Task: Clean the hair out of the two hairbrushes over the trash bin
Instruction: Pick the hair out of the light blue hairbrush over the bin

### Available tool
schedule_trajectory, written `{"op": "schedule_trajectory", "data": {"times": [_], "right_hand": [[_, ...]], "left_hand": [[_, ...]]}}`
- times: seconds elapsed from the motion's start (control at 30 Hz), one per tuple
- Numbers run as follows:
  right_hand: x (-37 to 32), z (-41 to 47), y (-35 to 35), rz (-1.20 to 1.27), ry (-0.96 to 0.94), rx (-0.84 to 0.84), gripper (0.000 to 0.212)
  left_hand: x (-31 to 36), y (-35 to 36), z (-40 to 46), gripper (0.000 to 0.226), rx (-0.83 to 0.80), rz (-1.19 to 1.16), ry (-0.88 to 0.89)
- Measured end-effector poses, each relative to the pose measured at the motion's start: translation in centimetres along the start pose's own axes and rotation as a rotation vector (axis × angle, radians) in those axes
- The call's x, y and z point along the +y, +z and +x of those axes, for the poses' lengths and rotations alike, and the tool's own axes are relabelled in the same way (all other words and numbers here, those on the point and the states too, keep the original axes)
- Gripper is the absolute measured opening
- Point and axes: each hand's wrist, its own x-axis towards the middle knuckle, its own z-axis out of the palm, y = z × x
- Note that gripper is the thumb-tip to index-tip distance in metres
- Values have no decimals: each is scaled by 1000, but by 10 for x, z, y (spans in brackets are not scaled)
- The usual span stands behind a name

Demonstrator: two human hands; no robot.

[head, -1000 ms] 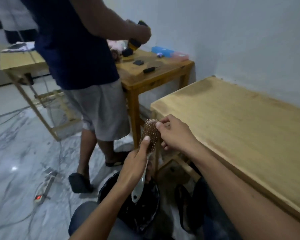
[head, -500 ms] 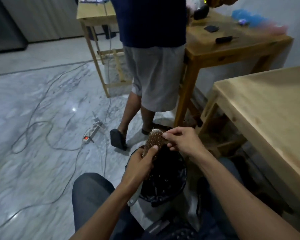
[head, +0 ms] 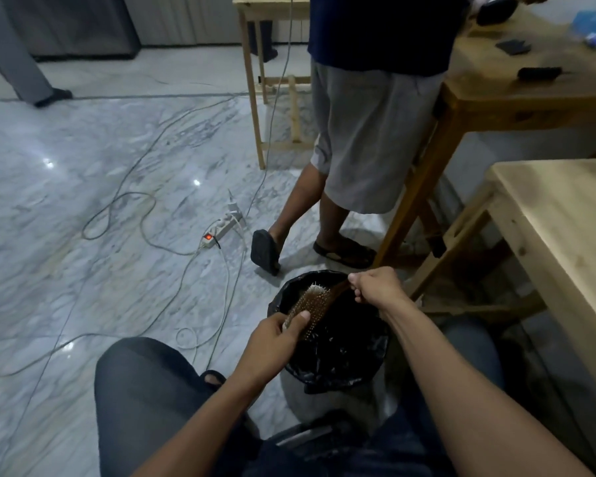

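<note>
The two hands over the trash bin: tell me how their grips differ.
The left hand grips the hairbrush at its bristle head, thumb lying across the bristles; the right hand pinches a brown strand of hair, stretched taut from the brush. The left sits nearer the body, the right farther out. Both hang over the black-lined trash bin.

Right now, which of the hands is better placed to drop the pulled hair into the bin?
The right hand: it pinches a hair strand directly over the trash bin. The left hand is busy gripping the hairbrush.
</note>
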Motion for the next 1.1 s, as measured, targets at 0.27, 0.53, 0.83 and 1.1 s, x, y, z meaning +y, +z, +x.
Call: {"op": "schedule_trajectory", "data": {"times": [0.27, 0.53, 0.83, 1.1], "right_hand": [[-6, -9, -4, 156, 121, -176, 39], [13, -1, -14, 223, 34, -69, 9], [14, 10, -25, 240, 91, 186, 19], [8, 19, -50, 202, 50, 219, 15]], "left_hand": [[26, 10, 13, 44, 91, 99, 34], [8, 19, 16, 34, -243, -3, 1], [-4, 12, 3, 40, -202, 54, 136], [-5, -15, -3, 10, -247, 206, 170]]}}
